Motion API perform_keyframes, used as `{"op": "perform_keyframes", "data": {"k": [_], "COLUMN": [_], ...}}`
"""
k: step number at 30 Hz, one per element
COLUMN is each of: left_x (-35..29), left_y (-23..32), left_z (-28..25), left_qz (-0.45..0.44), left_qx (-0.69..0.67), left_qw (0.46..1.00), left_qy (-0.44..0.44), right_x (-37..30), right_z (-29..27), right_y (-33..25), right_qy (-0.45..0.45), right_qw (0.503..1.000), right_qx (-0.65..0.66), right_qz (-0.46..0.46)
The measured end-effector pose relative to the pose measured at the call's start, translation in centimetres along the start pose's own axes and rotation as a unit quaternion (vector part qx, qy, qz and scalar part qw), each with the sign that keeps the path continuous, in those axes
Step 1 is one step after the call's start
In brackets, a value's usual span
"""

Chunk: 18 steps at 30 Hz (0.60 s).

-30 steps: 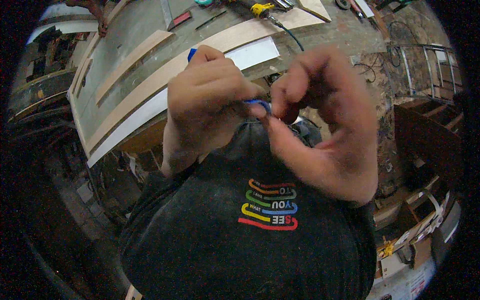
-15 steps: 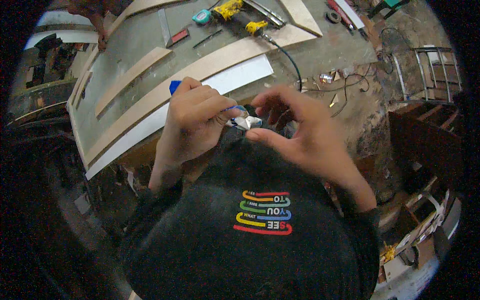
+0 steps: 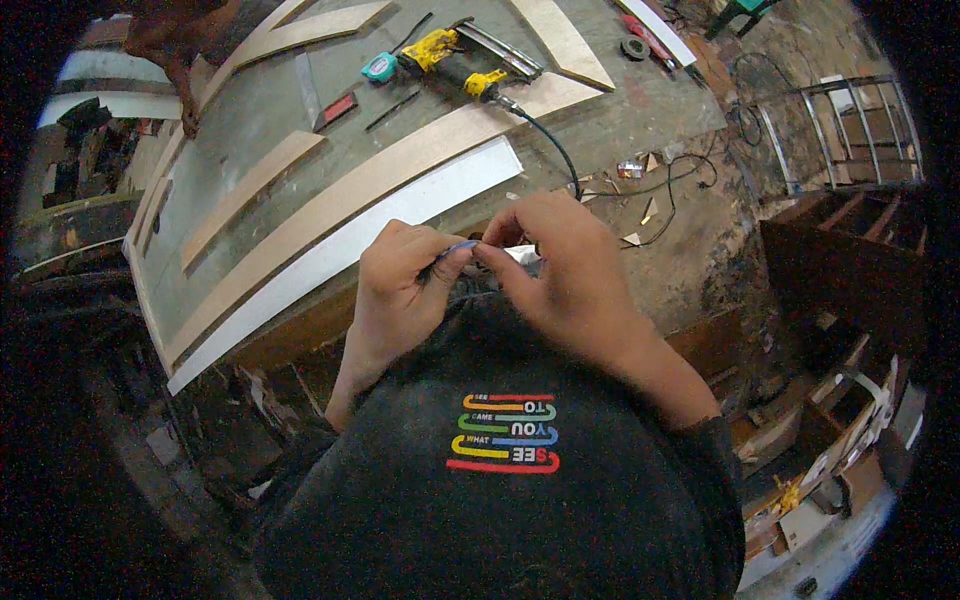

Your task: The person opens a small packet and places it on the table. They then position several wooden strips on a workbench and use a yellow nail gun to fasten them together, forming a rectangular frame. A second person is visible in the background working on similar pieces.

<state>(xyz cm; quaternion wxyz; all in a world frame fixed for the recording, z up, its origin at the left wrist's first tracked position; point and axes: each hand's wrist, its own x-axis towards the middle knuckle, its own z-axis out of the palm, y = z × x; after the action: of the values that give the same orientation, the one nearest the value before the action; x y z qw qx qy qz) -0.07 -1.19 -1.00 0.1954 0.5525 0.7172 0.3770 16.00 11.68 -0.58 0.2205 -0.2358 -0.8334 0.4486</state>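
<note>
Close in front of my dark shirt, both my hands meet over a small crinkled white-and-blue packet (image 3: 522,256). My left hand (image 3: 398,275) is closed, with its thumb and index finger pinching the packet's blue edge. The fingers of my right hand (image 3: 570,270) are also pinched on it, thumb tip almost against my left thumb. Most of the packet is covered by the fingers, and its contents are hidden. Just beyond the hands lies a long white strip (image 3: 370,250) on the near edge of the worktable (image 3: 420,165).
Pale wooden strips (image 3: 330,205) form a frame on the table. A yellow-and-black nail gun (image 3: 435,52) with a hose lies there, beside a teal tape measure (image 3: 380,68) and a red block (image 3: 335,110). Another person's limb (image 3: 185,85) reaches in at far left. A brown wooden cabinet (image 3: 830,260) stands right.
My right hand, open and apart from the packet before, has closed on it beside my left. The hands have come down slightly, and the blue end above my left hand no longer shows.
</note>
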Motion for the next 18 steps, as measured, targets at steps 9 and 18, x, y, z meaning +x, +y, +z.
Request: {"op": "perform_keyframes", "data": {"k": [9, 18], "left_x": [0.1, -1.6], "left_y": [-1.2, -3.0], "left_z": [1.6, 5.9], "left_qz": [0.043, -0.015], "left_qx": [0.044, -0.050], "left_qw": [0.998, 0.996], "left_qy": [0.013, 0.071], "right_x": [-0.1, -2.2], "right_z": [0.9, 4.0], "right_y": [1.5, 3.0], "right_qy": [-0.049, 0.025], "right_qw": [0.997, 0.996], "right_qx": [0.036, -0.068], "right_qz": [0.054, 0.058]}}
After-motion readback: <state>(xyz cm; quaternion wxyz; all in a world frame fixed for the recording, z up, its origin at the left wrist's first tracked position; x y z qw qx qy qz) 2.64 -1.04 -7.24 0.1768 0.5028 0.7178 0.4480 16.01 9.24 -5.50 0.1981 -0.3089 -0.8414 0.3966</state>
